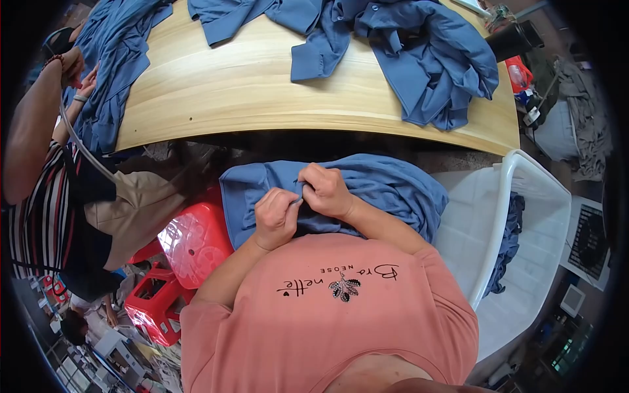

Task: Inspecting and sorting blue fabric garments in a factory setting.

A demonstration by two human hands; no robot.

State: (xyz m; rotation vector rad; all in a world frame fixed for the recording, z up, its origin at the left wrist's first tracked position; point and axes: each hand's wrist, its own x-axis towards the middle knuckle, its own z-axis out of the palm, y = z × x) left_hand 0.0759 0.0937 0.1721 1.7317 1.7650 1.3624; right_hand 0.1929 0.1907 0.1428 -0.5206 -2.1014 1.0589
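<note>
A blue garment (400, 190) lies bunched across my lap, below the table's near edge. My left hand (275, 215) is closed, its fingertips pinching the cloth near the garment's middle. Right beside it, slightly higher, my right hand (325, 191) is also closed on the same garment, thumb and fingers pressed together. The two hands nearly touch, with a small fold of blue cloth between them. What exactly lies under the fingertips is hidden.
On the wooden table (216, 98) ahead lie more blue garments (432, 59) with cuffs and buttons. Red plastic stools (193, 245) stand at my left, near a person in a striped top (39, 216) handling blue cloth. A white tub (537, 216) with dark blue cloth stands right.
</note>
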